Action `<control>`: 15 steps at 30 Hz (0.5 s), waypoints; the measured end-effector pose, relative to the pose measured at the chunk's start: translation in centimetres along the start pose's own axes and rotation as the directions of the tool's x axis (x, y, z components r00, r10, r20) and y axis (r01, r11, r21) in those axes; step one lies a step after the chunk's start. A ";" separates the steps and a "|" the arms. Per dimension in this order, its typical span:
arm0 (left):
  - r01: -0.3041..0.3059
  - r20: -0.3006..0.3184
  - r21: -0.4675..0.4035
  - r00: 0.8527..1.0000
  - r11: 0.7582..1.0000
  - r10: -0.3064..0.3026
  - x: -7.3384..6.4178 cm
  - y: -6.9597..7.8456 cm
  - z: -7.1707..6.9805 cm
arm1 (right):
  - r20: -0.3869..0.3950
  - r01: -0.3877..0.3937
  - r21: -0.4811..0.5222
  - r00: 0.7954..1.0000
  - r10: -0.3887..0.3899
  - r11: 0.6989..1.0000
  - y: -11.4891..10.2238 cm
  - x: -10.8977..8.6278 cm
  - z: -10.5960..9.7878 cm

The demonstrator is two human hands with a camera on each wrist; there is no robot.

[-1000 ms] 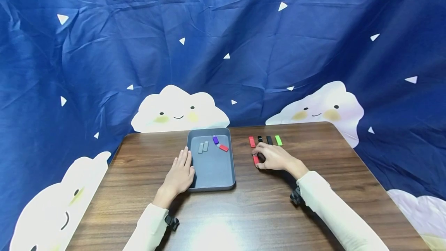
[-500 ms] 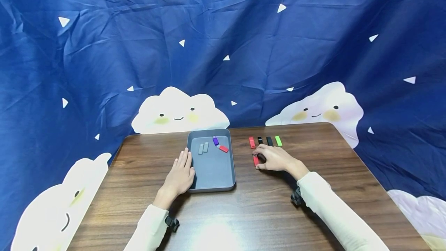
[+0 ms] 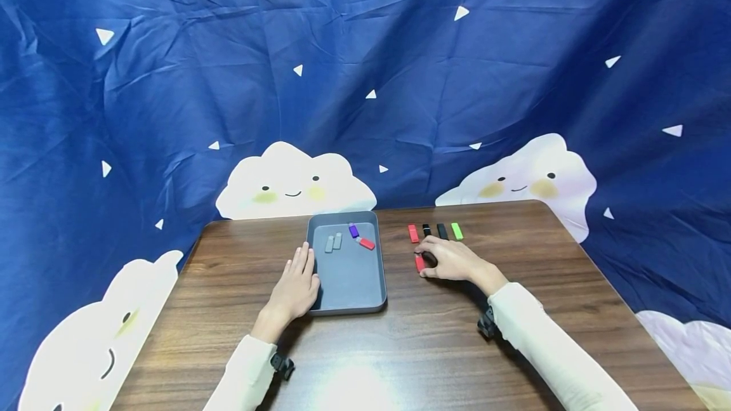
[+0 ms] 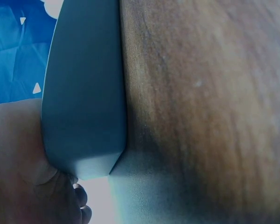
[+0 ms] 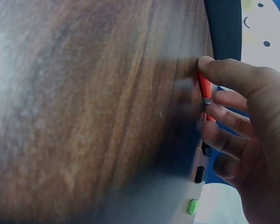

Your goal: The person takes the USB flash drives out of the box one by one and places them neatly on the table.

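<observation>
My right hand (image 3: 454,259) holds a red USB flash drive (image 3: 419,263) lengthwise on the table, thumb at its near end and fingertips at its far end. In the right wrist view the red flash drive (image 5: 205,86) shows a lighter tip beside the fingers. Just beyond this hand lie another red flash drive (image 3: 414,233), two black ones (image 3: 442,231) and a green one (image 3: 457,231), in a row. Fingers straight, my left hand (image 3: 294,284) rests along the left wall of a grey tray (image 3: 348,284). The tray wall (image 4: 86,93) fills much of the left wrist view.
Inside the tray, toward its far end, lie two grey flash drives (image 3: 337,241), a purple one (image 3: 353,230) and a red one (image 3: 365,243). The wooden table (image 3: 485,347) ends at the back against a blue curtain (image 3: 342,81) with white clouds.
</observation>
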State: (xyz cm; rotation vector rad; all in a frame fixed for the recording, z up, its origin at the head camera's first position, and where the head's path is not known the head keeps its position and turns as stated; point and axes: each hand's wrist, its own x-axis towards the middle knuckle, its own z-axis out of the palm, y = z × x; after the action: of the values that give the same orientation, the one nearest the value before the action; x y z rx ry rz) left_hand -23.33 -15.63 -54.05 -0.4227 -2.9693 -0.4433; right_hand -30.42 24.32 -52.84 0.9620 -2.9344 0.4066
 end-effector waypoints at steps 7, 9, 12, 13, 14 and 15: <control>0.004 0.003 -0.005 1.000 1.000 -0.004 -0.1 0.0 -0.1 | 0.019 -0.015 0.001 1.000 0.015 1.000 0.0 0.0 0.0; -0.008 -0.008 -0.007 1.000 1.000 0.008 -0.1 -0.1 0.0 | 0.018 -0.013 0.002 1.000 0.013 1.000 0.0 0.1 0.1; -0.014 -0.024 -0.023 1.000 1.000 0.014 0.0 -0.2 0.1 | 0.017 -0.013 0.002 1.000 0.013 1.000 -0.1 0.1 0.0; -0.014 -0.026 -0.026 1.000 1.000 0.014 0.0 -0.2 0.1 | 0.017 -0.013 0.001 1.000 0.012 1.000 0.0 0.0 0.0; -0.015 -0.026 -0.027 1.000 1.000 0.014 0.0 -0.2 0.2 | 0.017 -0.012 0.000 1.000 0.012 1.000 -0.1 0.0 0.0; -0.015 -0.024 -0.026 1.000 1.000 0.014 0.0 -0.2 0.2 | 0.018 -0.011 -0.001 1.000 0.011 1.000 -0.1 0.0 0.0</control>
State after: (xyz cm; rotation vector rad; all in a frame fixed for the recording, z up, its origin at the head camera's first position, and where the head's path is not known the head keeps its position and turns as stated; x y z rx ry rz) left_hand -23.42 -15.80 -54.28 -0.4379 -2.9389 -0.4822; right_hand -30.38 24.29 -52.78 0.9545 -2.9574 0.3986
